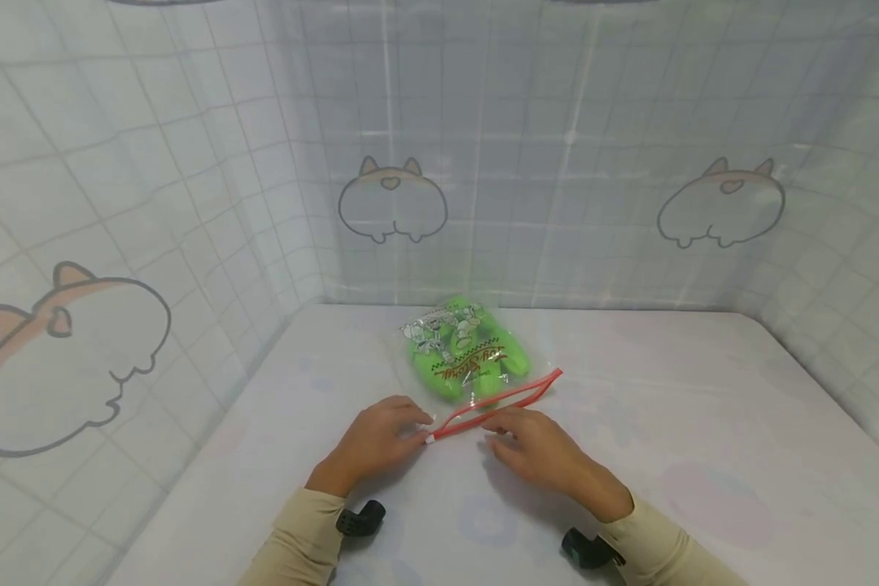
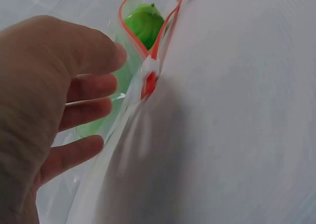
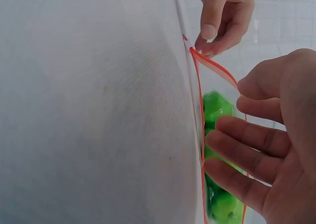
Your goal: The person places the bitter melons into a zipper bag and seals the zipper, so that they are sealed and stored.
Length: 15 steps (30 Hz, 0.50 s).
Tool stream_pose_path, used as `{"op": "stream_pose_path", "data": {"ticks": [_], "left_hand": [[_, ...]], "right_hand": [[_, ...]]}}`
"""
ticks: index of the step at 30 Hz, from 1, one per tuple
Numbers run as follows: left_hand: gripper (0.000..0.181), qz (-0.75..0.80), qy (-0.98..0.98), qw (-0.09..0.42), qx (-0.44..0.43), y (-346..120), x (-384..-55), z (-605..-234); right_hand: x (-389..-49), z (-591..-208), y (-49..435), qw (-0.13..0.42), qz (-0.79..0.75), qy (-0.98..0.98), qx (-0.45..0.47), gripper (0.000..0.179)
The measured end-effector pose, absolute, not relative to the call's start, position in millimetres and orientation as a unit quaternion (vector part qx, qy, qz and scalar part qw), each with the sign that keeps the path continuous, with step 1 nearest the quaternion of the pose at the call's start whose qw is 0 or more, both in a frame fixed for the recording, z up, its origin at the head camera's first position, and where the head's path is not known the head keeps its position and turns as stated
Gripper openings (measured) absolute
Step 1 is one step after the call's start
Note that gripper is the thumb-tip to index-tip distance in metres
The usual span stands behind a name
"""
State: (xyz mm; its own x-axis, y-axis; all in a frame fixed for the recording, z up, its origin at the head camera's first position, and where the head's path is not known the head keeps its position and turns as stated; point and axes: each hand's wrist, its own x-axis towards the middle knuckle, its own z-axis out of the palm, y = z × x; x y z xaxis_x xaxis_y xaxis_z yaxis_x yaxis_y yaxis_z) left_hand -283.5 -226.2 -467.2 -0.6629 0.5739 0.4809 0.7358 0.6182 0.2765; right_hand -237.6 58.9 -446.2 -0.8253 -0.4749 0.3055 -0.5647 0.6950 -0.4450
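Observation:
A clear slider zip bag [image 1: 476, 391] with red zip edges and printed cartoon figures lies on the table, its mouth parted toward me. Bright green rounded, elongated things [image 1: 450, 382] are inside; their kind is unclear. At the left end of the mouth sits the white slider [image 2: 151, 66]. My left hand [image 1: 381, 439] is beside that corner, fingers relaxed and thumb apart from them, nothing visibly gripped. My right hand [image 1: 538, 448] pinches the red upper edge [image 3: 217, 68] between thumb and index finger, while its other fingers lie loosely by the opening.
The pale table [image 1: 674, 407] extends to both sides of the bag. A white grid-patterned curtain [image 1: 527, 203] with cartoon animal drawings surrounds its left, back and right edges. Dark wrist cameras [image 1: 361, 519] are strapped at the sleeves.

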Motion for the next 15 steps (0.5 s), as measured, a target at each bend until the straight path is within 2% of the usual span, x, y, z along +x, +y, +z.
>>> {"op": "stream_pose_path", "data": {"ticks": [8, 15], "left_hand": [[0.012, -0.232, -0.896, 0.135, -0.353, -230.6, -283.8, -466.5], [0.01, -0.214, -0.911, 0.1, -0.339, -227.9, -284.7, -472.3]], "right_hand": [[-239.9, -442.2, 57.2, 0.073, 0.299, -0.902, 0.302, 0.023], [-245.3, -436.7, 50.1, 0.102, 0.318, -0.885, 0.326, 0.021]]}}
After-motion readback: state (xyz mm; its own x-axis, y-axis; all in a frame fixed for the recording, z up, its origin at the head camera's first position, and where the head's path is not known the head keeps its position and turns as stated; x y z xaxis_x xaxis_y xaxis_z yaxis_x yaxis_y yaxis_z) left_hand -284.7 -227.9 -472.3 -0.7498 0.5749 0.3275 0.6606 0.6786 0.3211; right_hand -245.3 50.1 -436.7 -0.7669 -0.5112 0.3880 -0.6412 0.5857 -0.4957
